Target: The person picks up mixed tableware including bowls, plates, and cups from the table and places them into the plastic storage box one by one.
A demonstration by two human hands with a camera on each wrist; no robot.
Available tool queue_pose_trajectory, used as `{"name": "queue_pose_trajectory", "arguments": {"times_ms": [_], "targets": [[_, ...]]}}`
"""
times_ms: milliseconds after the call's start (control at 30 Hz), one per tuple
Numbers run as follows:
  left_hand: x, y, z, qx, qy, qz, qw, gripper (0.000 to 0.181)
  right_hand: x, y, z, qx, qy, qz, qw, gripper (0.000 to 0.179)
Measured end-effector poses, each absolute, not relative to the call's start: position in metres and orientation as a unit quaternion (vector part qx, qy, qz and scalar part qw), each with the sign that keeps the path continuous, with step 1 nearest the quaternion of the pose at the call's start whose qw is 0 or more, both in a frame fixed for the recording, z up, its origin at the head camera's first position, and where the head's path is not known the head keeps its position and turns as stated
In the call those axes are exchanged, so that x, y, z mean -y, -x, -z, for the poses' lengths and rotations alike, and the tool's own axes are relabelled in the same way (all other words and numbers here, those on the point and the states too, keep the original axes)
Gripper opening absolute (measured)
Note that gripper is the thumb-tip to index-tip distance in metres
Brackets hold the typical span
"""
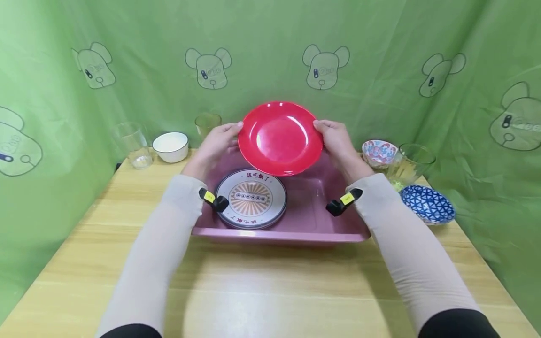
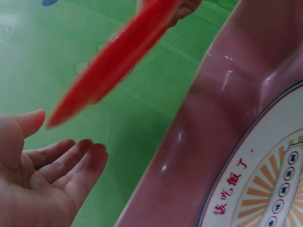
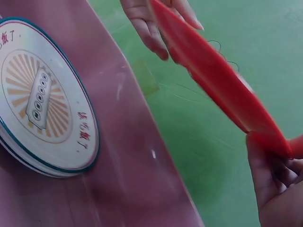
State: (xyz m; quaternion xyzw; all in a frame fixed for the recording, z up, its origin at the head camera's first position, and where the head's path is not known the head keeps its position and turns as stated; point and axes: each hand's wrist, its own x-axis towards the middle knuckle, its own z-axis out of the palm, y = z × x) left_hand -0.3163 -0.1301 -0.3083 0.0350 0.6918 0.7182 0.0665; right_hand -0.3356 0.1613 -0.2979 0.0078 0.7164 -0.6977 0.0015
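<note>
A red plate [image 1: 282, 138] is held up over the back of a pink basin [image 1: 281, 236], tilted toward the head camera. My right hand [image 1: 336, 142] pinches its right edge between thumb and fingers, as the right wrist view shows with the plate [image 3: 227, 85] in that hand [image 3: 277, 182]. Around the left edge is my left hand [image 1: 216, 144]. In the left wrist view this hand [image 2: 52, 175] has its thumb and fingers spread, with a gap between them and the rim. White plates [image 1: 252, 198] with an orange sunburst print lie stacked in the basin's left part.
Left of the basin stand a clear glass [image 1: 137, 149] and a white bowl [image 1: 171, 146]. An amber glass [image 1: 207, 123] is behind it. To the right are a patterned bowl [image 1: 379, 151], another glass [image 1: 412, 162] and a blue-and-white dish [image 1: 428, 204]. Green curtain [image 1: 270, 56] surrounds the wooden table [image 1: 262, 291].
</note>
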Motion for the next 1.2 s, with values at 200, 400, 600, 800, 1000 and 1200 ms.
{"name": "queue_pose_trajectory", "arguments": {"times_ms": [200, 400, 600, 800, 1000, 1200], "targets": [[0.129, 0.32, 0.318, -0.68, -0.025, -0.729, 0.075, 0.04, -0.15, 0.342, 0.311, -0.724, -0.026, 0.689, -0.018, 0.034], [0.126, 0.321, 0.325, -0.671, -0.019, -0.736, 0.081, 0.037, -0.148, 0.343, 0.317, -0.76, -0.033, 0.649, -0.014, 0.035], [0.125, 0.321, 0.331, -0.631, -0.001, -0.77, 0.092, 0.034, -0.15, 0.34, 0.32, -0.833, -0.033, 0.552, 0.02, 0.041], [0.125, 0.322, 0.337, -0.672, 0.018, -0.736, 0.074, 0.033, -0.145, 0.338, 0.326, -0.828, -0.017, 0.559, 0.026, 0.039], [0.129, 0.323, 0.337, -0.808, 0.02, -0.588, 0.018, 0.037, -0.138, 0.339, 0.332, -0.817, -0.003, 0.577, 0.029, 0.036], [0.135, 0.326, 0.338, -0.895, -0.004, -0.446, -0.024, 0.034, -0.135, 0.337, 0.336, -0.825, 0.017, 0.564, 0.038, 0.034]]}}
